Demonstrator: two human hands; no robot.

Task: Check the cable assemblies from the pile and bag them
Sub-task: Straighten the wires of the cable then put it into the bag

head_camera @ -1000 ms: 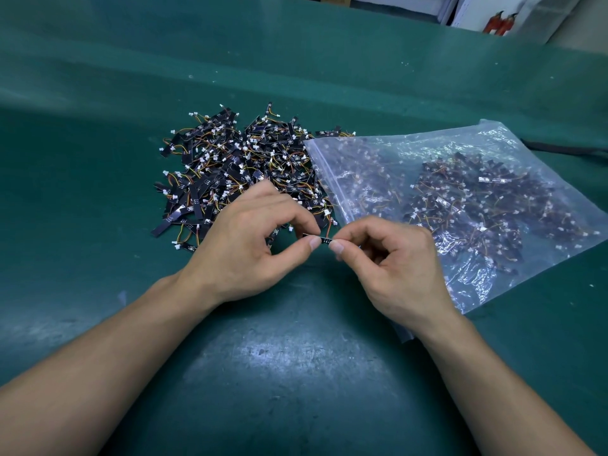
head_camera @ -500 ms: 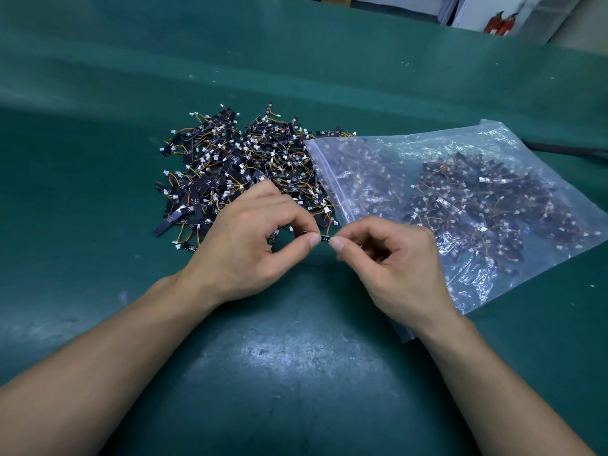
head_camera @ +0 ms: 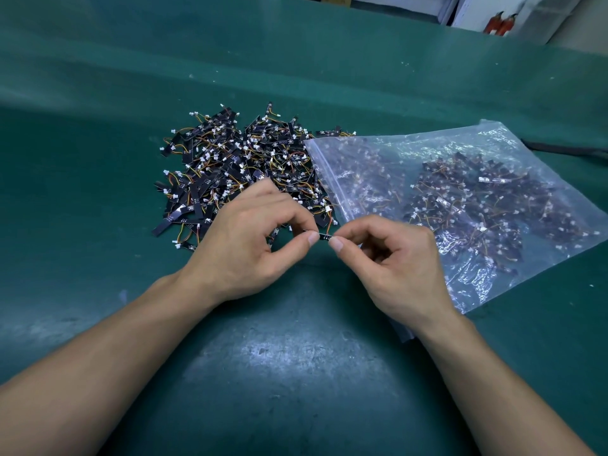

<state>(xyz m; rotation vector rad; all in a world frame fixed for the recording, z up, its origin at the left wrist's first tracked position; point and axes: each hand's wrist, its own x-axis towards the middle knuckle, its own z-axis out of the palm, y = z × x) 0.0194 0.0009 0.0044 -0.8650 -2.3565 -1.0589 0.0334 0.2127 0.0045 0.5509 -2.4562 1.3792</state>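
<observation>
Fingers of both hands pinched one small black cable assembly [head_camera: 325, 237] at frame centre, the left hand [head_camera: 253, 245] gripping its left end and the right hand [head_camera: 391, 261] its right end. Behind them, the pile of assemblies [head_camera: 243, 166] lay on the green mat [head_camera: 82, 225], touching the clear zip bag [head_camera: 477, 205] of assemblies at right.

Heap of black cable assemblies [head_camera: 240, 166]: on green-matted worktop [head_camera: 82, 225], left of clear plastic zip bag [head_camera: 493, 143]; further assemblies [head_camera: 477, 205] inside bag.
</observation>
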